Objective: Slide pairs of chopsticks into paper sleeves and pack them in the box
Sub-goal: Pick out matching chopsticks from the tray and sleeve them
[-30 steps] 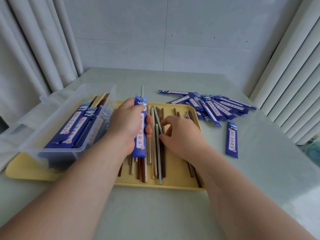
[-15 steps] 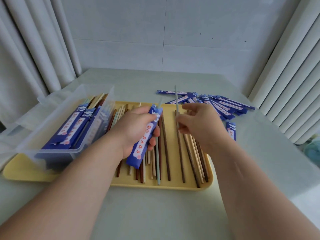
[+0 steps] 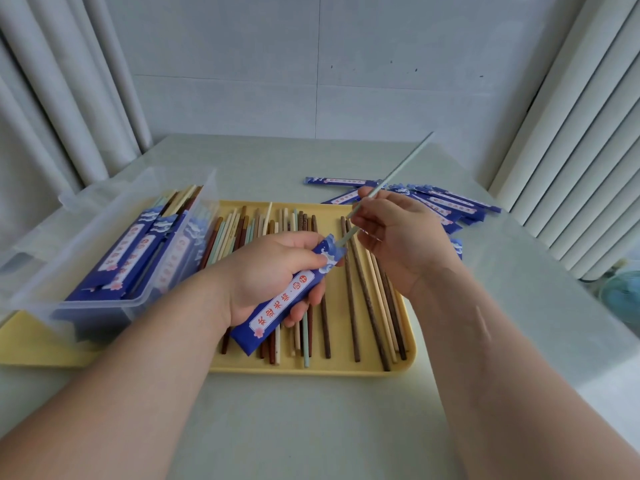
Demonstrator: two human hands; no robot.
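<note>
Left hand (image 3: pixel 263 275) tight around blue sleeve (image 3: pixel 277 306); right hand (image 3: pixel 401 244) in pinch on green chopstick (image 3: pixel 403 161), tip at sleeve mouth

Room corner, pale, evenly lit.
Back wall (image 3: pixel 381 81): large grey-white panels, thin seams, a few dark specks. Left curtain (image 3: pixel 52 98) and right curtain (image 3: pixel 571 150): off-white, heavy vertical folds. Table (image 3: pixel 311 427): smooth pale grey-green top, reaching back to the wall.

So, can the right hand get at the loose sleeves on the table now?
Probably not yet: the sleeves lie just behind the right hand, nothing between, but it pinches a green chopstick.
</note>
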